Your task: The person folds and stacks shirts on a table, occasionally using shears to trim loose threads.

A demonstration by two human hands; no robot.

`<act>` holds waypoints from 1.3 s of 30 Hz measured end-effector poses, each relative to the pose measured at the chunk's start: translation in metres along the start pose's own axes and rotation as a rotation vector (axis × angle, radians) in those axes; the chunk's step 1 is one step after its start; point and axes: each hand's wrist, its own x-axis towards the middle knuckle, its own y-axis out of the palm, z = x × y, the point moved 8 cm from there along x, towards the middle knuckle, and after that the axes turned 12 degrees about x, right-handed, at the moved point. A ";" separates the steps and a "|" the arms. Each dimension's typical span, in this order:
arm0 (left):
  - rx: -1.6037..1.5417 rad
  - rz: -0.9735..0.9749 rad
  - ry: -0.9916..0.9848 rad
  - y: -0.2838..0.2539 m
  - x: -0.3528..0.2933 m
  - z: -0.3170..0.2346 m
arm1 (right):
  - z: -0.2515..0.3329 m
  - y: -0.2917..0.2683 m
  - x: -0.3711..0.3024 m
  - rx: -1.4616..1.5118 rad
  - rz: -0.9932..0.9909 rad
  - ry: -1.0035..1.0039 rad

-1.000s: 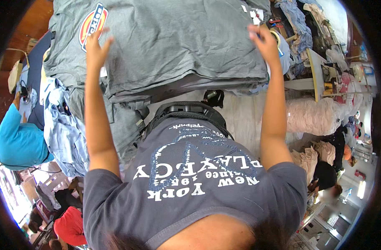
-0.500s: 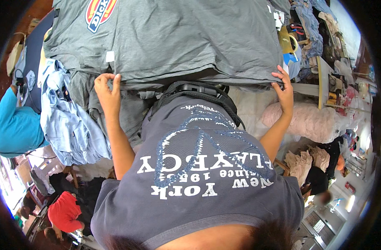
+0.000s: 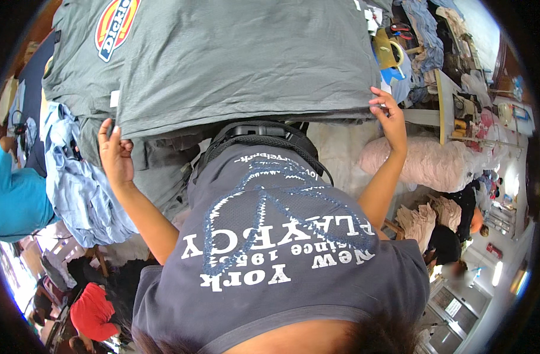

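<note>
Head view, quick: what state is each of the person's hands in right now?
Left hand: open, loosely curled, at the near-left corner of the gray garment.
Right hand: at the gray garment's near-right corner; open or pinching cannot be told.

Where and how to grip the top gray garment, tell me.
Pinch the top gray garment by its two near corners, probably best from the person's side: it lies mostly flat, its near edge facing the body, one corner by the left hand, the other by the right hand.

Grey garment [image 3: 240,65], smoothly spread out
</note>
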 end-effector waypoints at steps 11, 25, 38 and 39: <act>-0.466 -0.020 -0.175 0.034 0.052 0.036 | -0.037 -0.003 0.061 0.193 -0.366 -0.090; -0.509 0.050 -0.157 0.033 0.056 0.051 | -0.037 -0.004 0.053 0.261 -0.393 -0.008; 0.321 -0.443 0.559 0.038 0.020 -0.021 | -0.049 -0.002 0.055 0.470 -0.370 0.045; 0.397 -0.462 0.602 0.042 0.019 -0.025 | -0.052 -0.005 0.054 0.442 -0.377 0.009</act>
